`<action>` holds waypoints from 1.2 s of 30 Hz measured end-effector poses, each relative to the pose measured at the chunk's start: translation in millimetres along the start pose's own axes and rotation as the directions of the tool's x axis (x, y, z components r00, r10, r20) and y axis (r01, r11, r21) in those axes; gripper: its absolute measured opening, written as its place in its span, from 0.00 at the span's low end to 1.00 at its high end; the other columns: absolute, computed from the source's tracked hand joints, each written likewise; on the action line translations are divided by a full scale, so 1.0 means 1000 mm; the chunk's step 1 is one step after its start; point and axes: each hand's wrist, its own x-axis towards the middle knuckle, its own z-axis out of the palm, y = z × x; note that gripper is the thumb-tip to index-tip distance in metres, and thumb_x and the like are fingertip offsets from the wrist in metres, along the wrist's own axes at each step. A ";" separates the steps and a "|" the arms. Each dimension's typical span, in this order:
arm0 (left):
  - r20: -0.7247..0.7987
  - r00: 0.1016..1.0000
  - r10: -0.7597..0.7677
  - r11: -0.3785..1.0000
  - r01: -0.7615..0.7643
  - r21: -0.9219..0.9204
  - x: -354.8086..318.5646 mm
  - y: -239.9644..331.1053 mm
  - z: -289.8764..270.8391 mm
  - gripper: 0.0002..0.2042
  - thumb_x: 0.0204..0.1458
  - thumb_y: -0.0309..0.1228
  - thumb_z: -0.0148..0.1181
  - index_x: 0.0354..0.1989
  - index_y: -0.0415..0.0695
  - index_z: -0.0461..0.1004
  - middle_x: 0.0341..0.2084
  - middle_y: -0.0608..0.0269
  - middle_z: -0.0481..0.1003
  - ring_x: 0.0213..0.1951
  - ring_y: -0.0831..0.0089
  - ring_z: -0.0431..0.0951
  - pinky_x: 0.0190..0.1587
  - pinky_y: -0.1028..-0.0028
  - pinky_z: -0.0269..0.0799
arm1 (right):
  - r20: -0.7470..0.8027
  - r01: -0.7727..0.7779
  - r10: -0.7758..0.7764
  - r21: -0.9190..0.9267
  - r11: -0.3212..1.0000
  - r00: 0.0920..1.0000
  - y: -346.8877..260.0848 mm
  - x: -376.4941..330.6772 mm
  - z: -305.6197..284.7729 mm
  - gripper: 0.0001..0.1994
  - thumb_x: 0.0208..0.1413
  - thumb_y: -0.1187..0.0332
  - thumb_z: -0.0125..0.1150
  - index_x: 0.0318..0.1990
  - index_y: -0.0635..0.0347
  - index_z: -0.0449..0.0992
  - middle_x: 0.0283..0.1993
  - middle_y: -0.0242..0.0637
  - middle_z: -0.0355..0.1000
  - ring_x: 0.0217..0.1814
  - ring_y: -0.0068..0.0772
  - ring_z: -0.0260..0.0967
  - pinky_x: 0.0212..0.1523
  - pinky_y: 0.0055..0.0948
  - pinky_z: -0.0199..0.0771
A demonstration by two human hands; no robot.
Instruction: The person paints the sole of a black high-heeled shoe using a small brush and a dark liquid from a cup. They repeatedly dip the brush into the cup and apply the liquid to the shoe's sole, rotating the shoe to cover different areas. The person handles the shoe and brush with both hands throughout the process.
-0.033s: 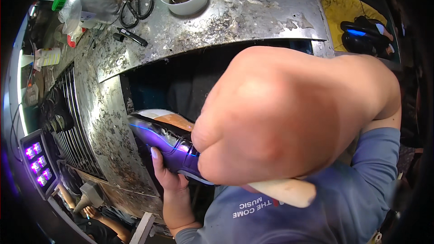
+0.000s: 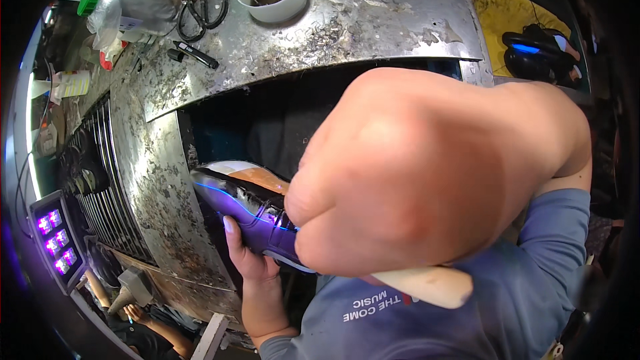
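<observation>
A black shoe (image 2: 270,227) with a blue line drawn along its side lies tilted at the middle; its white and tan underside faces away from me. My left hand (image 2: 247,253) grips it from below, thumb against the dark upper and the other fingers hidden. Large in front, my right hand (image 2: 393,180) is closed in a fist around a tool with a pale wooden handle (image 2: 430,287). The handle's blunt end sticks out below the fist. The tool's working end is hidden behind the hand, close to the shoe's edge.
On the worn metal bench (image 2: 373,20) stand a white tub of dark liquid (image 2: 270,13), scissors (image 2: 200,17), a black marker (image 2: 195,55) and a green-capped jar (image 2: 143,10). A purple lamp (image 2: 57,243) glows at left. Below it, a co-worker's hands (image 2: 143,317) show. Black shoes (image 2: 540,53) rest at right.
The shoe and my right fist with the wooden-handled tool have shifted slightly to the right. My left hand keeps its grip on the shoe.
</observation>
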 end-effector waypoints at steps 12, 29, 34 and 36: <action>0.118 0.983 -0.141 0.932 0.172 -0.319 0.011 -0.030 0.017 0.36 0.67 0.60 0.40 0.75 0.47 0.56 0.71 0.52 0.62 0.70 0.53 0.64 0.72 0.50 0.58 | 0.114 0.143 -0.115 -0.276 0.951 0.987 -0.016 0.009 -0.014 0.12 0.36 0.59 0.62 0.20 0.50 0.64 0.24 0.27 0.55 0.19 0.24 0.61 0.15 0.25 0.60; 0.500 0.781 -0.373 0.507 0.623 -0.596 0.004 -0.064 0.018 0.30 0.62 0.44 0.60 0.66 0.38 0.65 0.53 0.54 0.80 0.40 0.69 0.85 0.31 0.77 0.77 | -0.568 -0.718 0.449 -0.459 0.523 0.690 0.149 0.010 -0.068 0.11 0.49 0.59 0.68 0.39 0.49 0.87 0.36 0.38 0.83 0.41 0.42 0.82 0.46 0.38 0.81; 0.578 0.756 -0.306 0.383 0.654 -0.652 0.004 -0.070 0.017 0.29 0.60 0.35 0.63 0.68 0.38 0.64 0.54 0.59 0.80 0.44 0.66 0.84 0.36 0.75 0.80 | -0.543 -0.697 0.437 -0.564 0.443 0.717 0.166 0.021 -0.053 0.10 0.48 0.60 0.66 0.37 0.49 0.87 0.35 0.38 0.82 0.40 0.43 0.81 0.44 0.40 0.82; 0.578 0.755 -0.310 0.351 0.656 -0.669 0.005 -0.069 0.019 0.29 0.60 0.34 0.64 0.68 0.37 0.65 0.53 0.60 0.80 0.44 0.66 0.84 0.36 0.75 0.80 | -0.603 -0.674 0.329 -0.531 0.514 0.726 0.154 0.023 -0.058 0.10 0.49 0.60 0.66 0.36 0.50 0.86 0.35 0.38 0.82 0.39 0.44 0.81 0.43 0.40 0.81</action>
